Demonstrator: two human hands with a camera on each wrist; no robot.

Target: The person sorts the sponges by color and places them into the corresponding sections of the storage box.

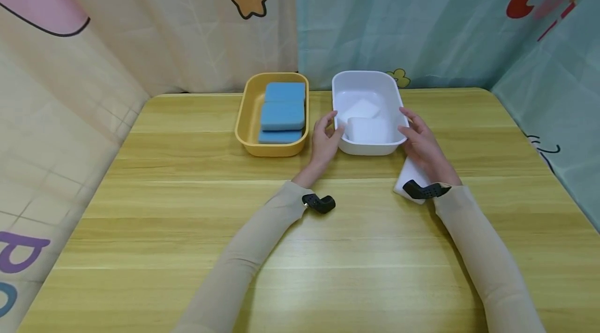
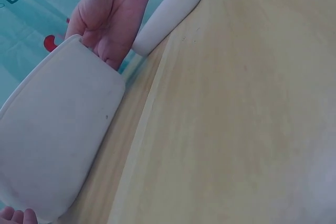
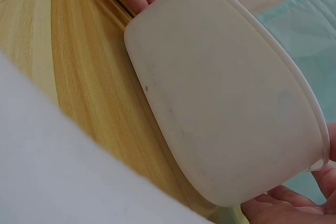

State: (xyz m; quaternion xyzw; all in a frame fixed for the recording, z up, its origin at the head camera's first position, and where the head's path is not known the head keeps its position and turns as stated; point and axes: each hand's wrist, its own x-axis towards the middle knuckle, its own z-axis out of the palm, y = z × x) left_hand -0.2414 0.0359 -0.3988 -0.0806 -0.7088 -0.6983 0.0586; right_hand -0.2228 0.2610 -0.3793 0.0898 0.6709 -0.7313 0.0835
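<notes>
A white plastic bin (image 1: 367, 149) stands near the table's back edge, with white sponge blocks (image 1: 366, 130) inside. My left hand (image 1: 324, 141) holds its left side and my right hand (image 1: 424, 146) holds its right side, thumbs near the rim. In the left wrist view, the bin's outer wall (image 2: 63, 124) hides most of the left hand. From the right wrist, its wall (image 3: 220, 87) fills the middle, with right-hand fingers (image 3: 286, 203) at the lower corner. Another white sponge (image 1: 410, 176) lies on the table, partly beneath the right hand and wrist.
Left of the white bin stands a yellow bin (image 1: 274, 150) holding several blue sponges (image 1: 283, 115). The wooden table (image 1: 351, 260) extends toward me. Printed curtains (image 1: 398, 20) hang behind its back edge and along both sides.
</notes>
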